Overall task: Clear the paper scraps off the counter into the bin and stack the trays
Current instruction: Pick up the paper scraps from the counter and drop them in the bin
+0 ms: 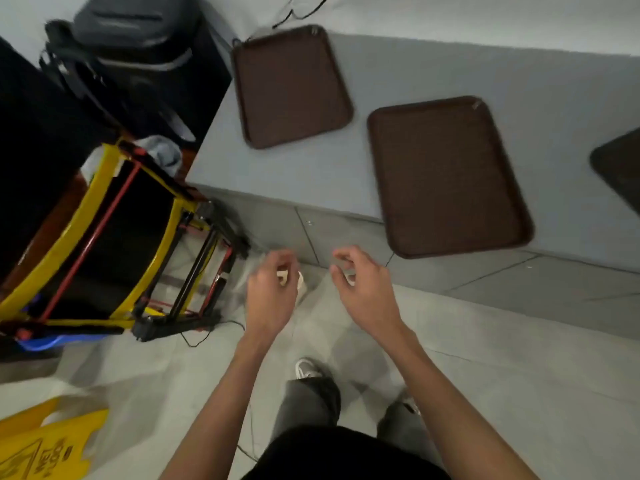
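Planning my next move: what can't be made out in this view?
- Third tray, head view: cut off by the right edge, so only a corner shows.
- White bits at the left hand and right hand: blur and curled fingers hide what they are and whether they are held.
- Bin: the inside is black, so its contents are unseen.
- Floor sign: cut off by the bottom-left corner, and its print is blurred.

Grey backpack point(138, 39) top left — yellow floor sign point(45, 445) bottom left.
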